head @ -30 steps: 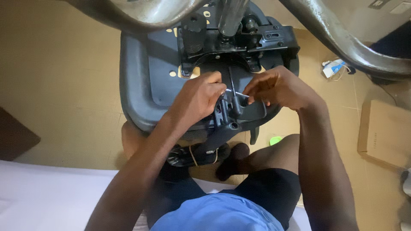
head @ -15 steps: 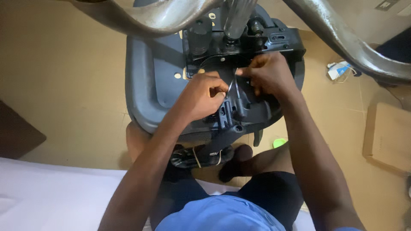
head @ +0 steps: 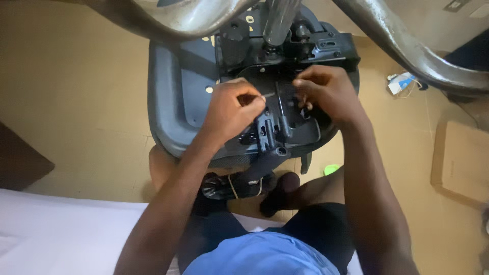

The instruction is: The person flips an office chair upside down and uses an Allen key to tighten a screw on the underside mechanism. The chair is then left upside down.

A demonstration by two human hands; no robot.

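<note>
Upturned office chair seat (head: pixel 173 112) lies on tan floor, its black tilt mechanism (head: pixel 285 117) at center. Left hand (head: pixel 232 109) pinches a thin metal pin (head: pixel 269 94), tip toward 3 o'clock; right hand (head: pixel 326 91), curled fingers, grips mech's top edge at 1 o'clock. Pin looks stiff, light, slippery; mech heavy, rigid, best held by edges. Chrome base legs (head: pixel 417 51) at 12.

The seat underside (head: pixel 170 102) was matt grey plastic. The mechanism (head: pixel 285 109) on it looked like black painted metal, dull. The chair legs (head: pixel 407 46) were polished metal, shiny but scuffed. The floor (head: pixel 71 91) was smooth tan, and cardboard (head: pixel 461 163) lay matt brown.
</note>
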